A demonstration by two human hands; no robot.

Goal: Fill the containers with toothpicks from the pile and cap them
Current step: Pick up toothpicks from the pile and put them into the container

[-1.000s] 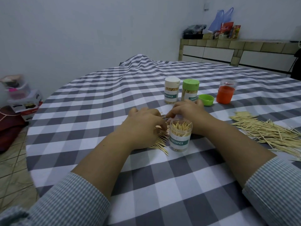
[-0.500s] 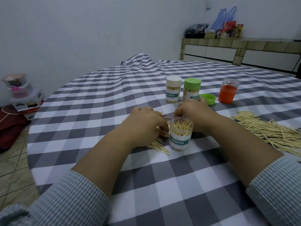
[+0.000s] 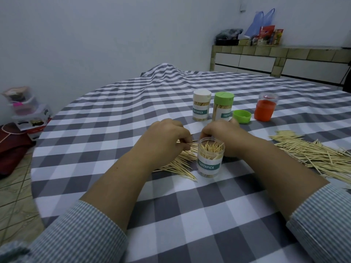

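Observation:
An open clear toothpick container (image 3: 210, 158), partly filled with upright toothpicks, stands on the checked tablecloth (image 3: 190, 215) between my hands. My left hand (image 3: 167, 137) pinches a few toothpicks just left of its rim, above a small pile of toothpicks (image 3: 180, 164). My right hand (image 3: 224, 133) sits behind the container with fingers curled down; what it holds is hidden. A large pile of toothpicks (image 3: 311, 152) lies to the right. Behind stand a white-capped container (image 3: 201, 105), a green-capped container (image 3: 223, 106), a loose green cap (image 3: 242, 116) and an orange container (image 3: 265, 109).
The round table's edge curves down at the left, with boxes and a dark bag (image 3: 13, 147) on the floor there. A tiled counter (image 3: 281, 59) with bags and packets stands at the back right against the wall.
Both hands stay close around the open container with only small finger shifts. The left hand's fingers have drawn together on a few toothpicks near the rim.

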